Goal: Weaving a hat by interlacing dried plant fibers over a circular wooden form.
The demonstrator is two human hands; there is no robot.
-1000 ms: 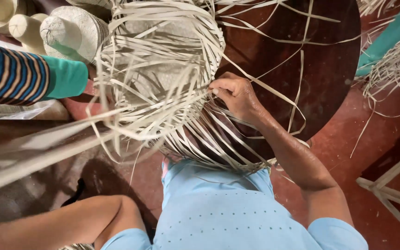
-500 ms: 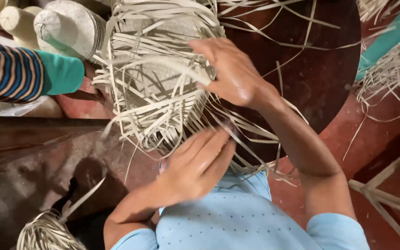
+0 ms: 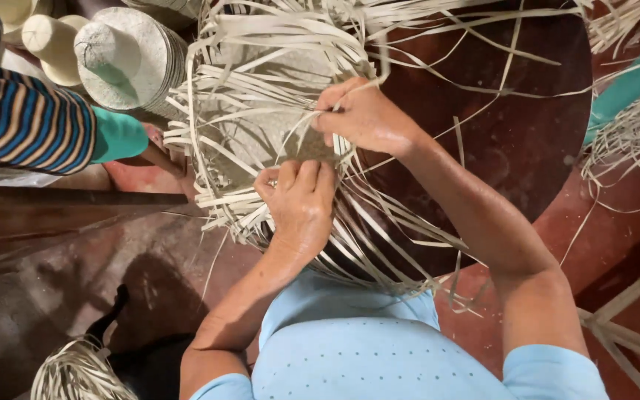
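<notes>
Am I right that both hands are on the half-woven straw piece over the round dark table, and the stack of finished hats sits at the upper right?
Not quite. The head view shows the stack of finished hats at the upper left, beside a person's striped sleeve. The rest holds: the left hand and right hand are both on the half-woven straw piece over the round dark table.

Warm, fairly bright light from above; soft shadows, slight motion blur.
</notes>
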